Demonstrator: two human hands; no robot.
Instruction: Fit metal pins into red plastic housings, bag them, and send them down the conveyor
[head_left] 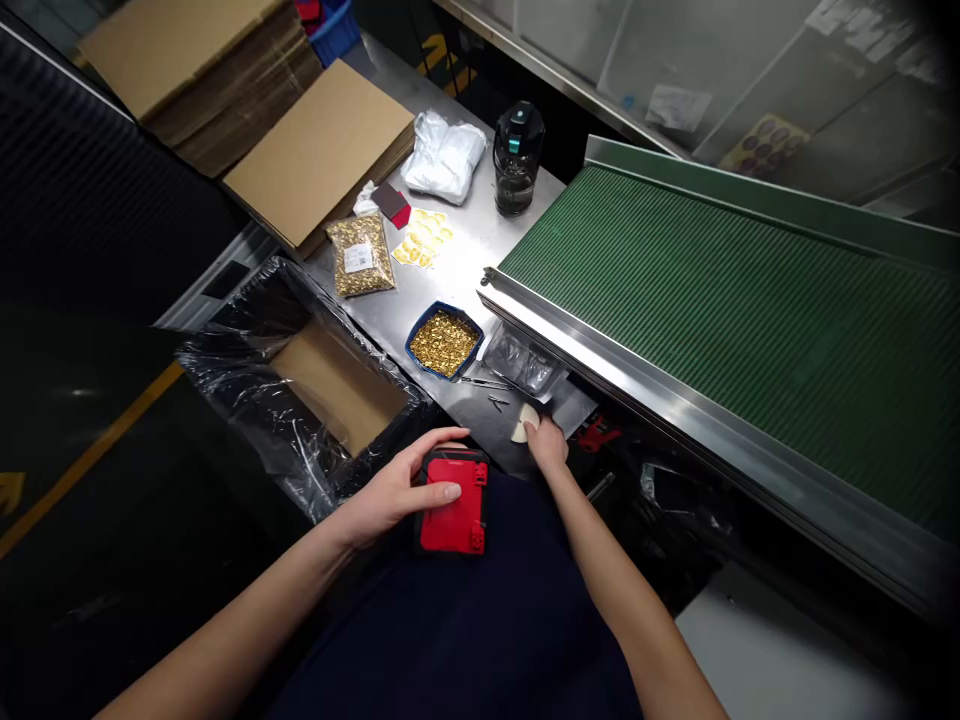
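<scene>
My left hand [401,490] grips a small red and black plastic case [450,525] close to my body, its thumb lying across the red face. At the table's near edge, my right hand [549,445] has its fingers closed on a cream-coloured rounded pad [523,424], whose exact kind I cannot make out. Ahead of both hands sits a blue tray [409,346] full of small gold-coloured metal pieces [444,342]. Tweezers [487,383] and a small dark metal tool [497,402] lie between the tray and the pad.
A green conveyor belt [675,320] runs along the right. To the left stands a box lined with black plastic [232,350]. Farther back are a bag of gold pieces [375,280], cardboard sheets [322,150], a sticker sheet [422,238], white plastic bags [444,155] and a bottle [517,165].
</scene>
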